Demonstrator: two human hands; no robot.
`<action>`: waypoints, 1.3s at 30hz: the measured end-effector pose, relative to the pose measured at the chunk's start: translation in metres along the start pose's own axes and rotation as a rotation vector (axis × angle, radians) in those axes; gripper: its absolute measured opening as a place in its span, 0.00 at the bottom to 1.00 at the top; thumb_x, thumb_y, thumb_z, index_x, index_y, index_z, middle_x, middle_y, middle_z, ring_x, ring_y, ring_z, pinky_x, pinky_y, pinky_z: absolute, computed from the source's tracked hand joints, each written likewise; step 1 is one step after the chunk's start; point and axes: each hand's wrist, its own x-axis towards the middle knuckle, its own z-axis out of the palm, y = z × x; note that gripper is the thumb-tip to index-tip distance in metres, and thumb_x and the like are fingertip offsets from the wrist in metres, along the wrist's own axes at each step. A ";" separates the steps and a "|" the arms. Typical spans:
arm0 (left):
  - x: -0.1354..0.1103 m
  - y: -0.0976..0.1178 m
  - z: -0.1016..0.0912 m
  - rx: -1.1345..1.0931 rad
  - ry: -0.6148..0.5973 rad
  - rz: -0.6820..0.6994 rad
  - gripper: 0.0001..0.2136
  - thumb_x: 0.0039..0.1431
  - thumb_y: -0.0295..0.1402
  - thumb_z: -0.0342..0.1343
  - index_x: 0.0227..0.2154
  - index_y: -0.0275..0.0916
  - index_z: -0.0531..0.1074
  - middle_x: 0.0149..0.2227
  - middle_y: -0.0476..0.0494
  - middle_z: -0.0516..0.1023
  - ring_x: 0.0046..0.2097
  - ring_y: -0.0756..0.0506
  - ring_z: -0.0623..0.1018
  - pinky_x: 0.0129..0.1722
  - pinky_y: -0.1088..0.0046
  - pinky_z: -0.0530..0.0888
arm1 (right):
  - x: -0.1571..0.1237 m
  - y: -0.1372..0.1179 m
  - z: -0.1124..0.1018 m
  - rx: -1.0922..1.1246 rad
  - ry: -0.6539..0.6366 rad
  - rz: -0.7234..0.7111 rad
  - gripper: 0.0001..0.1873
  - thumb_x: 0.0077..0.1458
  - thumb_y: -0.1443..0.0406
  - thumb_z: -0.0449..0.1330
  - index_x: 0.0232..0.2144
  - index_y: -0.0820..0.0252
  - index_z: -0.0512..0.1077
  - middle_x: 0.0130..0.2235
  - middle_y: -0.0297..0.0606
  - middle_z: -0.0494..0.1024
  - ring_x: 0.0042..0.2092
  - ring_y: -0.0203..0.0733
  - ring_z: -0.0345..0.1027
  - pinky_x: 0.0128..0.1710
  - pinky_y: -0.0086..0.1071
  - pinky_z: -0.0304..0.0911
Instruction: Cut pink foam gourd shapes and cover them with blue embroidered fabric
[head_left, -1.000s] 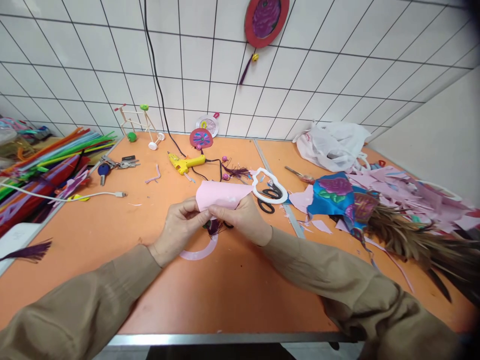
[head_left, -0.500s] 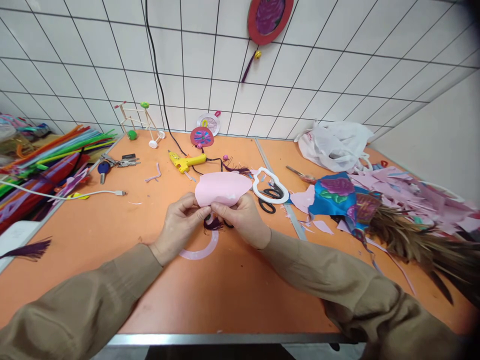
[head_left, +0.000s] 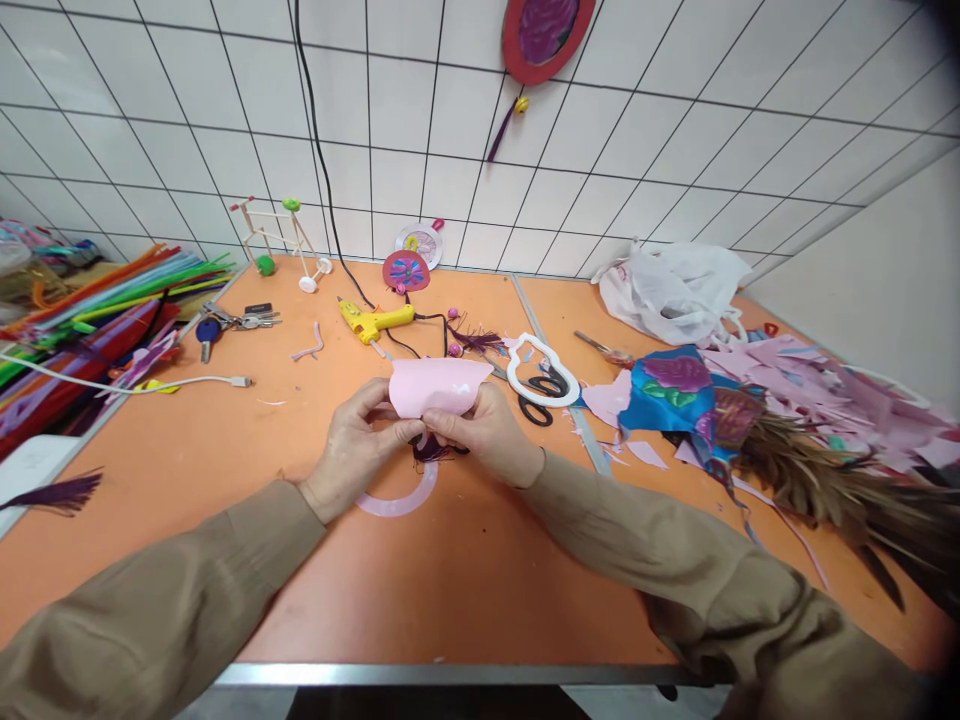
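Between both hands a glossy pink sheet (head_left: 441, 386), curved into a roll, is held above the table. My left hand (head_left: 358, 440) pinches its lower left edge. At the lower right edge, the thumb and fingers of my right hand (head_left: 491, 432) press on the same sheet, and the two thumbs almost meet. Below the hands lies a pale pink ring (head_left: 397, 503), partly covered, with a dark purple tassel (head_left: 431, 450) near its top. Just right of the right hand are a white wavy frame (head_left: 516, 365) and black-handled scissors (head_left: 536, 410).
A yellow glue gun (head_left: 377, 320) lies behind the hands, its cord running up the wall. Blue floral fabric (head_left: 670, 400), brown feathers (head_left: 810, 450) and pink scraps (head_left: 817, 385) cover the right. At left are keys (head_left: 208, 335), a white cable (head_left: 202, 381) and pipe cleaners (head_left: 142, 290).
The pink sheet has curled more tightly and appears narrower and a little lower. Both hands keep their hold in nearly the same place. The camera view has shifted slightly.
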 end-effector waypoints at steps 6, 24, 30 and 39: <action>0.000 -0.002 0.000 -0.056 -0.027 -0.051 0.17 0.45 0.33 0.71 0.39 0.38 0.78 0.38 0.45 0.82 0.41 0.43 0.80 0.43 0.68 0.76 | -0.004 -0.001 0.007 -0.031 0.038 0.016 0.14 0.47 0.57 0.64 0.23 0.58 0.65 0.20 0.30 0.67 0.23 0.34 0.63 0.23 0.30 0.65; -0.005 0.014 0.006 -0.109 -0.027 -0.133 0.15 0.45 0.42 0.72 0.22 0.37 0.75 0.25 0.46 0.80 0.30 0.46 0.79 0.36 0.69 0.76 | -0.002 0.003 0.009 0.066 0.117 -0.005 0.19 0.47 0.52 0.66 0.22 0.59 0.68 0.19 0.28 0.66 0.21 0.31 0.58 0.21 0.28 0.58; -0.006 0.016 0.005 -0.082 -0.034 -0.090 0.18 0.49 0.44 0.69 0.19 0.37 0.71 0.22 0.48 0.76 0.27 0.49 0.75 0.31 0.72 0.73 | -0.003 0.011 0.006 0.160 0.061 0.057 0.26 0.52 0.46 0.63 0.18 0.61 0.67 0.17 0.32 0.69 0.21 0.33 0.62 0.22 0.29 0.56; -0.006 0.015 0.007 -0.093 -0.106 -0.083 0.11 0.53 0.40 0.66 0.25 0.35 0.78 0.25 0.44 0.79 0.30 0.45 0.78 0.35 0.69 0.75 | -0.003 0.006 0.011 0.116 0.113 0.064 0.23 0.48 0.51 0.67 0.16 0.60 0.66 0.16 0.30 0.67 0.19 0.33 0.62 0.21 0.29 0.60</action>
